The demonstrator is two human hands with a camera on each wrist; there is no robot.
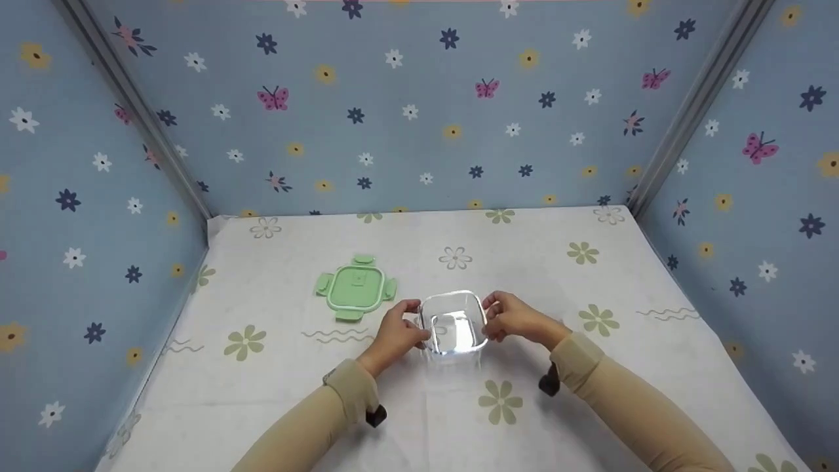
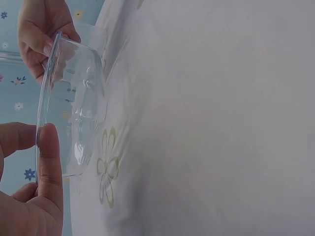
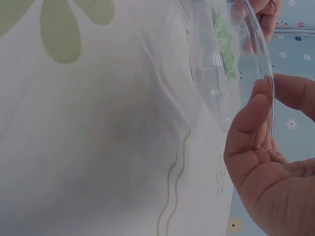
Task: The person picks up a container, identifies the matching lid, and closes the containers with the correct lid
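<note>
Glass container [image 1: 453, 328], mouth upward, outline roughly square

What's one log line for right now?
left grip: holds clear container | right grip: holds clear container | green lid: off, on cloth

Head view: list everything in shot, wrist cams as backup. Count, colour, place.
Glass container: 1, clear, between the hands
Lid: 1, green, on the cloth, left of and beyond the container
Cloth: 1, white with green flowers and wavy lines, spread over the work surface
Wall panels: 3, blue with flowers and butterflies, back and both sides
Posts: 2, grey, back corners
Black pieces: 2, one under each wrist
Sleeves: 2, beige, on the forearms
Left hand: 1, bare, pinching the container's left rim
Right hand: 1, bare, pinching its right rim
</note>
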